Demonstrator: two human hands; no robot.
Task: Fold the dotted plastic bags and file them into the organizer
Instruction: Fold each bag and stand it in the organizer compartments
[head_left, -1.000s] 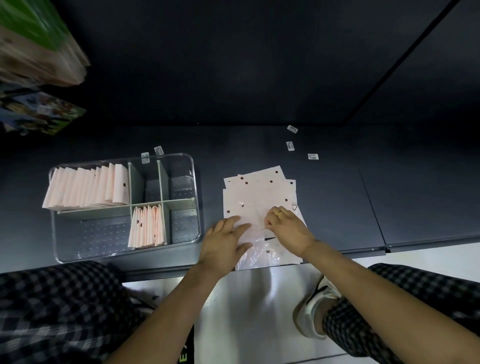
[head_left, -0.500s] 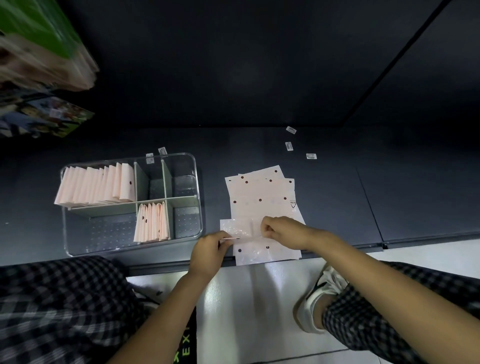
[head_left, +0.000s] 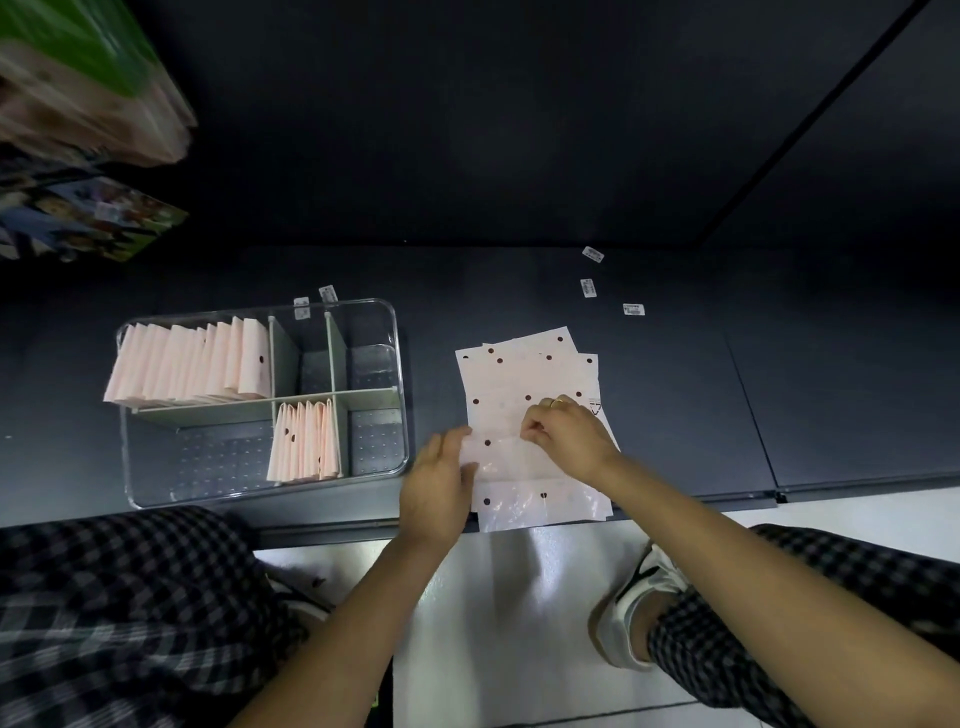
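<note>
Pinching the top bag (head_left: 511, 457) at its fold, the right hand (head_left: 569, 439) curls its fingers; a ring shows on one. The left hand (head_left: 441, 483), fingers straight, touches the bag's left edge. That bag lies on the pile of bags (head_left: 530, 374) on the table (head_left: 701, 405). Five small labels (head_left: 588, 287) lie unreadable. Two organizer (head_left: 397, 364) compartments hold folded bags (head_left: 189, 364).

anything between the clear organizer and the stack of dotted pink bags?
Head view: only a bare strip of dark shelf separates the clear plastic organizer from the stack of pink dotted plastic bags. Nearer the person, the left hand partly fills that gap.
</note>
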